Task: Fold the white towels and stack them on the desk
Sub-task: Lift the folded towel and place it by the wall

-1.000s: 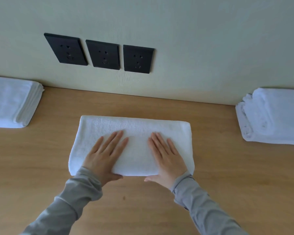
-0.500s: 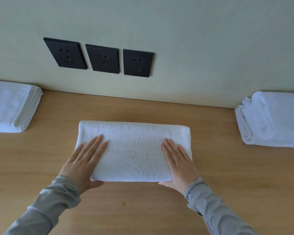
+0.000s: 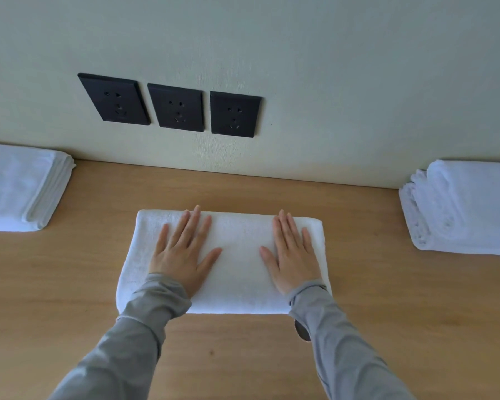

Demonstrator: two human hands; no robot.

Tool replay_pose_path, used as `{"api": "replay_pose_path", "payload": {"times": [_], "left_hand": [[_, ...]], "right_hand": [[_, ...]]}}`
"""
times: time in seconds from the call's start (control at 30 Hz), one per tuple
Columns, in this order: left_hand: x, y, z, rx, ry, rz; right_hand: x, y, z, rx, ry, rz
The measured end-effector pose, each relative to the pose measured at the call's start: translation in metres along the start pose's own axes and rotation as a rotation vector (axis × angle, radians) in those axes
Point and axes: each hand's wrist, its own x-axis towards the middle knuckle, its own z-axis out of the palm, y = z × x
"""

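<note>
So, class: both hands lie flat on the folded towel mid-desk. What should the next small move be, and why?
Probably the right hand should lift the right end of the towel and fold it over toward the left hand. The towel lies smooth, a long strip under both flat hands, and is not yet on the folded stack at left.

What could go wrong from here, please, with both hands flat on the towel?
The left hand and right hand lie flat on the folded towel, gripping nothing; smoothing may slide it on the desk or ruck its top layer. The right-hand pile has ragged edges, so another towel there might sit crooked.
</note>
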Motion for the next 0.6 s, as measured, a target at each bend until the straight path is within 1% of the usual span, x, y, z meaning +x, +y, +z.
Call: {"api": "replay_pose_path", "payload": {"times": [0.1,0.23,0.5,0.53,0.57,0.6], "left_hand": [[-0.002,-0.011,0.002,-0.019,-0.022,-0.003],[0.004,-0.011,0.005,-0.025,-0.051,-0.006],[0.009,-0.008,-0.001,-0.04,-0.109,-0.012],[0.005,-0.005,-0.006,-0.095,-0.093,-0.013],[-0.001,-0.001,-0.013,-0.204,-0.026,-0.03],[-0.011,0.003,-0.02,-0.344,0.095,-0.061]], "right_hand": [[-0.004,0.014,0.005,0.021,0.026,0.03],[0.0,0.015,0.011,0.04,0.055,0.034],[0.004,0.016,0.004,0.052,-0.003,0.046],[0.002,0.015,0.0,0.069,-0.002,0.042],[-0.001,0.013,-0.003,0.108,0.01,0.035],[-0.005,0.011,-0.007,0.17,0.04,0.031]]}}
